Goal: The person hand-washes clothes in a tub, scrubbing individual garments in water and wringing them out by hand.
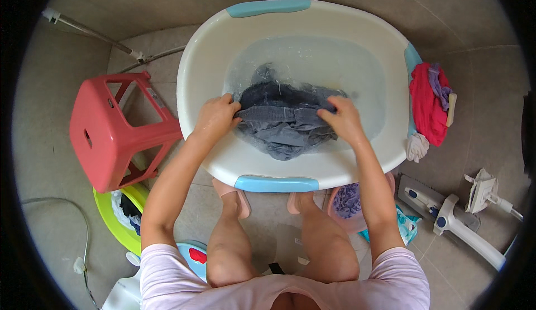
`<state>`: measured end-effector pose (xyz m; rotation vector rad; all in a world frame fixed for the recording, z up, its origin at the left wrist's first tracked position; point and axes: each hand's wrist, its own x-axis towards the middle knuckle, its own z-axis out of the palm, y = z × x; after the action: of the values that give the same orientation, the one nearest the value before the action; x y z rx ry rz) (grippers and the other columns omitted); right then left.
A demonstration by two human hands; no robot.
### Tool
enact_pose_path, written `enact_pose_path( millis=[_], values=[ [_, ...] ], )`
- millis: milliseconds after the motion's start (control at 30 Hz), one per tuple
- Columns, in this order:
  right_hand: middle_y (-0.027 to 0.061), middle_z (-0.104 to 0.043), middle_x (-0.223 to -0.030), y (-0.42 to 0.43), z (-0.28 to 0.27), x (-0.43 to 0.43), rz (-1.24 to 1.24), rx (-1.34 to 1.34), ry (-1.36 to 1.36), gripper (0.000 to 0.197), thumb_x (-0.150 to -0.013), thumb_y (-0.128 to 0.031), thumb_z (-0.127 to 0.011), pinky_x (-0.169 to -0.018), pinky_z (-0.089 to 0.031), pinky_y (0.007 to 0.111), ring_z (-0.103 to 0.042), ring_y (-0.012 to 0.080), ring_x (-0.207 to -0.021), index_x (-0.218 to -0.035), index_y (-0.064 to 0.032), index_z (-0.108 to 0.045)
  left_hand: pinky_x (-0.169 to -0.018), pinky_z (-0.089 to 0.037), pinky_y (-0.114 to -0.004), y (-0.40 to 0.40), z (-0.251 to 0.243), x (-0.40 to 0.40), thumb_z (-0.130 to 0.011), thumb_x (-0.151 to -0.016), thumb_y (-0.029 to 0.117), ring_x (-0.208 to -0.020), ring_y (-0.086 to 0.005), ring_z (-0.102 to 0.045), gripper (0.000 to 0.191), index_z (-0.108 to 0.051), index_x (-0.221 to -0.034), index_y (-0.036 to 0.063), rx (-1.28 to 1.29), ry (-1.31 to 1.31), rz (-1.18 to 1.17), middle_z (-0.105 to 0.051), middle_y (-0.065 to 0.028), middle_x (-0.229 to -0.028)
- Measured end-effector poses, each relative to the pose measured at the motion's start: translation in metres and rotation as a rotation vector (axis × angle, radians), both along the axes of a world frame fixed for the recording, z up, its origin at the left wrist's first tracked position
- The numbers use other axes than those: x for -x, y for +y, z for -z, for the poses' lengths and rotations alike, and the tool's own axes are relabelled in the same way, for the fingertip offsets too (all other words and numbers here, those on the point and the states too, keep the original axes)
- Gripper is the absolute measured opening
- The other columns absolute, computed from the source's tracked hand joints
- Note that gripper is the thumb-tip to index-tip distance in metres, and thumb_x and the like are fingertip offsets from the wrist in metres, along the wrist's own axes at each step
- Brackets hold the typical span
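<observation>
A wet dark grey garment (284, 130) with a ribbed, gathered waistband is stretched between my hands. It lies partly in the cloudy water (322, 58) of a large white plastic tub (201, 58) with light blue grips. At the waistband's left end, my left hand (218, 115) pinches the fabric between thumb and fingers. My right hand (344, 117) grips the other end, its thumb on the near side. The garment's darker inside shows beyond the waistband, and its lower part bunches towards me against the tub wall.
Left of the tub, a pink plastic stool (96, 130) lies tipped over a lime green basin (104, 218) of clothes. Red cloth (429, 104), a brush and a white cloth (417, 147) rest on the right rim. A pink basin (347, 222) and floor mops (465, 226) stand at lower right.
</observation>
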<state>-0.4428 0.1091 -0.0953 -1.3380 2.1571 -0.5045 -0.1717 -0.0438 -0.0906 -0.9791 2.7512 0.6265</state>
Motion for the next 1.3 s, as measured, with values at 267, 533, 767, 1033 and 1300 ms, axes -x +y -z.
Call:
enact_pose_path(
  millis=[267,533,767,1033,1300],
  values=[
    [0.0106,-0.055,-0.105,-0.016,-0.042,-0.012,0.446,0.309,-1.229,0.045,-0.073,-0.010,-0.064,-0.084,-0.042,0.030,-0.051,0.0188,-0.099,-0.113,0.0027,-0.047,-0.073,-0.042,-0.029,0.017,-0.026,0.024,-0.072,-0.065,0.008,-0.086,-0.0228,-0.053,0.024,-0.055,-0.079,-0.0006,-0.386,0.735,-0.268,-0.052,-0.0109,-0.091],
    [0.0101,-0.051,-0.117,-0.016,-0.023,-0.047,-0.037,0.297,-0.680,0.080,-0.062,-0.018,-0.076,-0.089,-0.040,0.031,-0.050,0.0198,-0.103,-0.130,-0.0063,-0.037,-0.078,-0.043,-0.032,0.062,-0.041,0.069,-0.074,-0.068,0.017,-0.091,-0.0238,-0.053,0.031,-0.056,-0.087,0.0008,-0.511,0.877,-0.124,-0.048,-0.0123,-0.110],
    [0.0077,-0.064,-0.088,-0.033,-0.119,-0.044,0.343,0.447,-0.811,0.028,-0.071,-0.005,-0.063,-0.073,-0.048,0.029,-0.061,0.0197,-0.079,-0.098,0.0018,-0.059,-0.106,-0.020,-0.043,0.056,-0.011,0.050,-0.082,-0.044,0.051,-0.132,-0.0391,-0.013,0.125,-0.015,-0.140,0.0073,-0.404,0.947,-0.365,-0.008,-0.0264,-0.142],
    [0.0162,-0.053,-0.117,-0.033,-0.194,-0.014,0.449,0.904,-1.741,0.038,-0.085,-0.021,-0.050,-0.098,-0.036,0.044,-0.050,0.0301,-0.109,-0.116,-0.0001,-0.050,-0.107,-0.013,-0.049,0.074,0.043,0.116,-0.088,-0.035,0.034,-0.131,-0.0463,-0.006,0.144,0.006,-0.139,0.0022,-0.382,0.987,-0.376,0.002,-0.0314,-0.141],
    [0.0120,-0.055,-0.117,-0.036,-0.209,0.005,0.213,0.938,-1.726,0.035,-0.088,-0.024,-0.044,-0.097,-0.037,0.041,-0.051,0.0270,-0.109,-0.112,-0.0018,-0.055,-0.089,-0.041,-0.033,0.060,0.038,0.123,-0.067,-0.066,0.022,-0.095,-0.0317,-0.059,0.035,-0.063,-0.094,0.0017,-0.838,0.843,-0.489,-0.065,-0.0164,-0.092]
  ],
)
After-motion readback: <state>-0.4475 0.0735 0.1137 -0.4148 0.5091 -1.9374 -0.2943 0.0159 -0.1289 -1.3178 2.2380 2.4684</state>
